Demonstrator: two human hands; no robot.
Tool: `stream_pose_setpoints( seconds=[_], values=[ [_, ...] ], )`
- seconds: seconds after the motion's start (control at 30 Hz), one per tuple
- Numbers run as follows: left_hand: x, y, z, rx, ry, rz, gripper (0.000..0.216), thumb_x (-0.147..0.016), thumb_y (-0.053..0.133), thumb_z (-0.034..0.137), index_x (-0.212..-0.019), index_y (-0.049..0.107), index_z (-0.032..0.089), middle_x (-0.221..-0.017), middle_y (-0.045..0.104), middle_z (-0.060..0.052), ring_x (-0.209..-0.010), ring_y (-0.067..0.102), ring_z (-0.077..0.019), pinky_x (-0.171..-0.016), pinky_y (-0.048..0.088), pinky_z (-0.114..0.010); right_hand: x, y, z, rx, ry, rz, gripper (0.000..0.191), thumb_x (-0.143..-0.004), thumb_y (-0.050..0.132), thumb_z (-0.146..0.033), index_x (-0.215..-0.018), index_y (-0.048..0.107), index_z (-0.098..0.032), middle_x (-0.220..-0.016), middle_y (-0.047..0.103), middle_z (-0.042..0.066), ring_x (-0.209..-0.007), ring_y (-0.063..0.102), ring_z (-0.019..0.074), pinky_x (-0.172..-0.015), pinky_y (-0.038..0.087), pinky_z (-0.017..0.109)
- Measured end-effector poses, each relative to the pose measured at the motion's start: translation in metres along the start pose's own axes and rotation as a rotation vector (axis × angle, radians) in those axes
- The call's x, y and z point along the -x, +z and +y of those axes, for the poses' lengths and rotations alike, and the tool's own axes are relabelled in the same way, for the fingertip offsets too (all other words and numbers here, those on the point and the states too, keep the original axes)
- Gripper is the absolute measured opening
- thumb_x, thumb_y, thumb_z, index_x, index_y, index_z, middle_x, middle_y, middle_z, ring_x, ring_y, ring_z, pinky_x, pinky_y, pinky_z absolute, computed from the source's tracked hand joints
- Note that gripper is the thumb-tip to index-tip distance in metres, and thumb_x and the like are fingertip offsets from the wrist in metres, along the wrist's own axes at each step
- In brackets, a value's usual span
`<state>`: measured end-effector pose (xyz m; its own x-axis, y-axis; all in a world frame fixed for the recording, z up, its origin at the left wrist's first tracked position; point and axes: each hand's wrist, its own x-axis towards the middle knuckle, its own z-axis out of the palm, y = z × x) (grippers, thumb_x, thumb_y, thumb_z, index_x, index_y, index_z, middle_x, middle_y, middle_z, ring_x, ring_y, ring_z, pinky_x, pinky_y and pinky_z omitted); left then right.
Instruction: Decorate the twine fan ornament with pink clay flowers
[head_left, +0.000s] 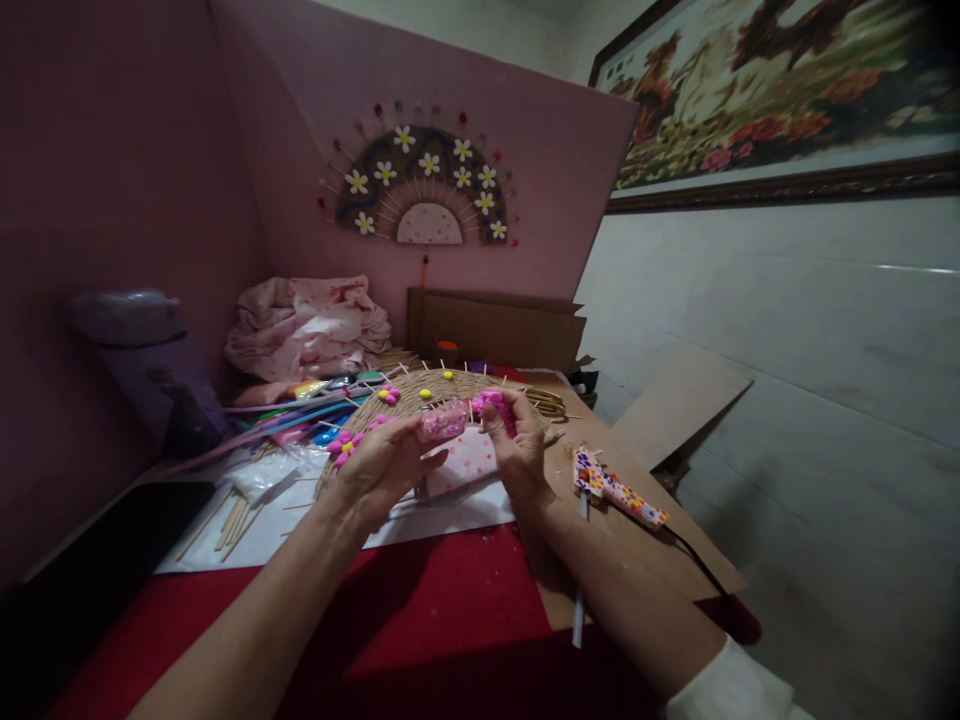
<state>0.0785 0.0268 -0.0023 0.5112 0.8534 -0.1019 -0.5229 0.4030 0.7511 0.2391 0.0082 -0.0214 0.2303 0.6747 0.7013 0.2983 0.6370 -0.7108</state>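
Observation:
My left hand is closed around a small clear bag of pink beads, held above the table. My right hand pinches a pink bit at the bag's right end. Just behind both hands lies a woven half-round fan with wooden sticks, yellow beads and pink flowers on it. A pink dotted half-disc shows under my hands.
A glue gun wrapped in dotted paper lies on cardboard to the right, its cord trailing off. White paper, loose sticks, coloured strips, pink cloth, a grey appliance, a finished fan on the pink wall.

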Motion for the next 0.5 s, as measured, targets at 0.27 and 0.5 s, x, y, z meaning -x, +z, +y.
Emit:
stream_pose_setpoints(
  seconds=[0.27, 0.5],
  values=[
    [0.0022, 0.0033, -0.0019, 0.006, -0.002, -0.230, 0.026, -0.083, 0.047, 0.030, -0.082, 0.067, 0.014, -0.088, 0.070, -0.010, -0.095, 0.060, -0.0229, -0.091, 0.040, -0.038, 0.0061, 0.0010, -0.0058, 0.268, -0.311, -0.131, 0.015, -0.083, 0.059, -0.023, -0.098, 0.063, -0.024, -0.103, 0.057, 0.006, -0.102, 0.050, 0.0222, -0.093, 0.039, 0.041],
    [0.0058, 0.0070, 0.0002, 0.065, 0.009, -0.260, 0.027, -0.083, 0.047, 0.035, -0.089, 0.066, 0.016, -0.110, 0.066, -0.012, -0.117, 0.050, -0.0259, -0.098, 0.036, -0.043, 0.0023, -0.0039, 0.0024, 0.019, -0.089, 0.072, 0.013, -0.090, 0.047, -0.029, -0.097, 0.056, -0.022, -0.089, 0.057, 0.003, -0.082, 0.054, 0.0170, -0.076, 0.044, 0.032]
  ],
)
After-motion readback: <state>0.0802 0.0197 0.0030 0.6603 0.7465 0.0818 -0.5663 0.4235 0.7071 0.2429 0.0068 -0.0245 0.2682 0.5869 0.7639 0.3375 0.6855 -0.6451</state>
